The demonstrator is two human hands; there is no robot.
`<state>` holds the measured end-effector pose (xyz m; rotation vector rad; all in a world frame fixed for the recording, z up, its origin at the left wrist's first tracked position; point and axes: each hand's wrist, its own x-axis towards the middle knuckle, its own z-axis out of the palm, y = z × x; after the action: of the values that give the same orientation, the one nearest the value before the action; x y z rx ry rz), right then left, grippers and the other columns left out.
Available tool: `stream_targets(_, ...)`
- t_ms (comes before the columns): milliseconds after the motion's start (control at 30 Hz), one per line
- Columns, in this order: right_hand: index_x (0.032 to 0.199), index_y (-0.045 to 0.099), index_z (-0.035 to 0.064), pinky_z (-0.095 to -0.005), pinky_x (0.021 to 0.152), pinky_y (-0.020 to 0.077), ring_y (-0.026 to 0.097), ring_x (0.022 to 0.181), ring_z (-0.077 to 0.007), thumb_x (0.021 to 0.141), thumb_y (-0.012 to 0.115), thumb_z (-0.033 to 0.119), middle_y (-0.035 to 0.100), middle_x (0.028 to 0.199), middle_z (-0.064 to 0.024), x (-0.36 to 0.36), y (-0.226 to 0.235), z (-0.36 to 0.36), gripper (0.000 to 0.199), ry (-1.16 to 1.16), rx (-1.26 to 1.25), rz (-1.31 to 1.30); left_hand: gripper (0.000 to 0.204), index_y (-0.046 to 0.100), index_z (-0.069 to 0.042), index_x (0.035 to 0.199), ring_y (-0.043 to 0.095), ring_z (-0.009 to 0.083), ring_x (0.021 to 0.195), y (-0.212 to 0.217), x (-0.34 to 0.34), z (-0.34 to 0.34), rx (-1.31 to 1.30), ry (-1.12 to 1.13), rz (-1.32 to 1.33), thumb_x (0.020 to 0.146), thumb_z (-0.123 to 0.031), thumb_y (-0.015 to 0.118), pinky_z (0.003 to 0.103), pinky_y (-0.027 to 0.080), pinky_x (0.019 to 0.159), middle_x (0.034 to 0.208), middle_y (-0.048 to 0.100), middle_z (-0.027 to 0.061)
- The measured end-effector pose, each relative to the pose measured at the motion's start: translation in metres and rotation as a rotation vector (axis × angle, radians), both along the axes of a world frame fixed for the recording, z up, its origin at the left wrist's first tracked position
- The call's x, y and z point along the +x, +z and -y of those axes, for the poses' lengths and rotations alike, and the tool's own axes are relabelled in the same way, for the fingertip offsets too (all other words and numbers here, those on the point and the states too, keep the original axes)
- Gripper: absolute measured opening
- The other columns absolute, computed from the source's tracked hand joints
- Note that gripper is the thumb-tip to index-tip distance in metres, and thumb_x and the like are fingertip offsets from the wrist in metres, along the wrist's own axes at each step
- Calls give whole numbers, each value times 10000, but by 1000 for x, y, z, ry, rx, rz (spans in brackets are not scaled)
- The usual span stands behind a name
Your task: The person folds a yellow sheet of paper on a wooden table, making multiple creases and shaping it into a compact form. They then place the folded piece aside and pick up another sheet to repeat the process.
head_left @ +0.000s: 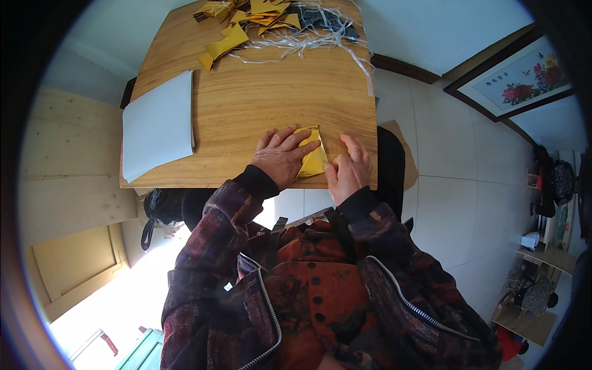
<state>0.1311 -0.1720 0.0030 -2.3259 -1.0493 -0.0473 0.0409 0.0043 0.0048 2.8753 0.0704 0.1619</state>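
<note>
A folded piece of shiny gold paper (313, 161) lies flat near the front edge of the wooden table (246, 123). My left hand (279, 155) rests on its left side, fingers stretched and spread, pressing the paper to the tabletop. At the paper's right edge is my right hand (350, 165), its thumb at the edge and its index finger pointing away over the wood. The fingers of this hand are apart, with nothing visible gripped between them. Part of the paper is hidden under my left fingers.
A stack of white sheets (158, 126) lies at the table's left. Folded gold paper pieces (228, 43) are heaped at the far end, beside tangled clear plastic strips (320, 37) and a dark grey bundle (317, 18). A framed flower picture (521, 80) stands to the right.
</note>
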Motion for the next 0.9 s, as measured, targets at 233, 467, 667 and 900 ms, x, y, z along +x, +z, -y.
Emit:
stream_targets(233, 867, 567, 30, -501, 1037, 312, 369, 1293, -404, 783, 693, 133, 426, 1395, -153, 1, 0, 2, 183, 27, 36, 13, 499, 503, -296, 1356, 370, 219, 1346, -3, 0, 0, 18, 5, 23, 881, -153, 554, 485, 280, 1085, 1412, 452, -15)
stream_targets(467, 1328, 466, 38, -543, 1109, 225, 228, 1412, -374, 800, 701, 307, 301, 1511, -150, -18, 3, 19, 637, 285, -120, 89, 506, 502, -284, 1359, 373, 224, 1342, -3, 0, 0, 2, 7, 16, 876, -145, 559, 487, 276, 1089, 1413, 453, -15)
stream_targets(667, 1442, 391, 106, -571, 1123, 177, 176, 1442, -372, 826, 654, 448, 229, 1557, -152, -22, 0, 20, 752, 337, -282, 125, 464, 533, -265, 1339, 354, 220, 1354, 0, -1, 0, -20, 6, -9, 885, -172, 549, 494, 257, 1103, 1418, 449, -15)
stream_targets(900, 1469, 343, 116, -606, 1107, 185, 165, 1444, -389, 757, 714, 437, 196, 1560, -182, -22, -21, 22, 865, 346, -271, 195, 487, 563, -223, 1286, 389, 269, 1329, -10, -2, -3, -17, -42, 122, 808, -129, 572, 500, 289, 1069, 1379, 492, 20)
